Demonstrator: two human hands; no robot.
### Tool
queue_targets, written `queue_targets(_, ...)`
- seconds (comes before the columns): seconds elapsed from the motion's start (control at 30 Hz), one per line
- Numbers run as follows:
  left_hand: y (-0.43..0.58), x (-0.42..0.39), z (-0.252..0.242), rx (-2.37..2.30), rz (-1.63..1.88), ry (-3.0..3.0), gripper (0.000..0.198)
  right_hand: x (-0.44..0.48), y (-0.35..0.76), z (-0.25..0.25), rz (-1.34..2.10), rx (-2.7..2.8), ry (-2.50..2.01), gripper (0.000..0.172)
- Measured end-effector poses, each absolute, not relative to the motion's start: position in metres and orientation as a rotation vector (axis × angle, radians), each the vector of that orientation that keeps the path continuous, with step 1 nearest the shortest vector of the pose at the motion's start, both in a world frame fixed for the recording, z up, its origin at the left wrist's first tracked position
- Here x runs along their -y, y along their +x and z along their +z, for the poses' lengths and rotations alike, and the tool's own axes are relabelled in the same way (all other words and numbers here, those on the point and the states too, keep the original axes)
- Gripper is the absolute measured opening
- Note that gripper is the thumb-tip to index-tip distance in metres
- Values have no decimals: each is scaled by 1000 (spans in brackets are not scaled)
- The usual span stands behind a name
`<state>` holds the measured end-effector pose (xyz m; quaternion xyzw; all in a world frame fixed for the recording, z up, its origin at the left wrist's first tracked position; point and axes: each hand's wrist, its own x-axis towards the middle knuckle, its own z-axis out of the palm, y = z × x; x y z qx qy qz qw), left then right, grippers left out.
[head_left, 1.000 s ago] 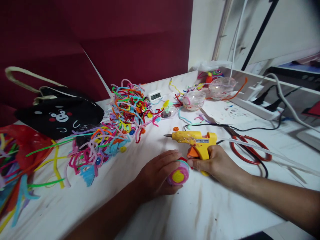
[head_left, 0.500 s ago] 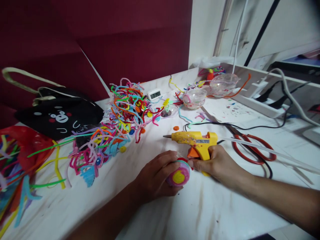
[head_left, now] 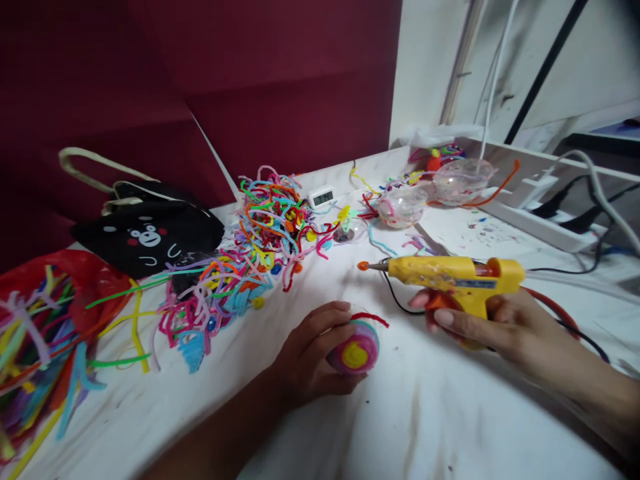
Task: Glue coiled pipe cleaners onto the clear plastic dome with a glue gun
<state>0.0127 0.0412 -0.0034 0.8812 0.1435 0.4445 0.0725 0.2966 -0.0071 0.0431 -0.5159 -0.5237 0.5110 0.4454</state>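
My left hand is wrapped round a ball with a yellow centre, a pink-purple ring and a light green edge. A red fuzzy strip curves over the ball's top, its free end sticking out to the right. To the right, my right hand grips a yellow glue gun by the handle, fingers at its orange trigger. The gun's nozzle points left, above and to the right of the ball, and does not touch it. An orange button-like piece appears right at the nozzle tip.
Colourful pipe cleaners are heaped left of centre, beside a black bag and a red bag. Behind are a small timer and clear bowls. A power strip and cables lie right; scissors are partly hidden.
My right hand has moved right with the glue gun, away from the ball, uncovering the red strip's end. The view has shifted slightly; my left hand still holds the ball.
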Motion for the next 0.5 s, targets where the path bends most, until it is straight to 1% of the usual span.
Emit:
queue_targets(0.2, 12, -42, 0, -436, 1415, 2628, 68, 11, 300, 47, 1333, 1468, -1289, 28)
queue_targets(0.37, 12, -42, 0, -406, 1435, 2637, 60, 13, 303, 43, 1302, 1550, -1334, 34)
queue_targets(0.5, 12, -43, -1, -362, 1423, 2662, 66, 13, 306, 43, 1362, 1598, -1338, 25)
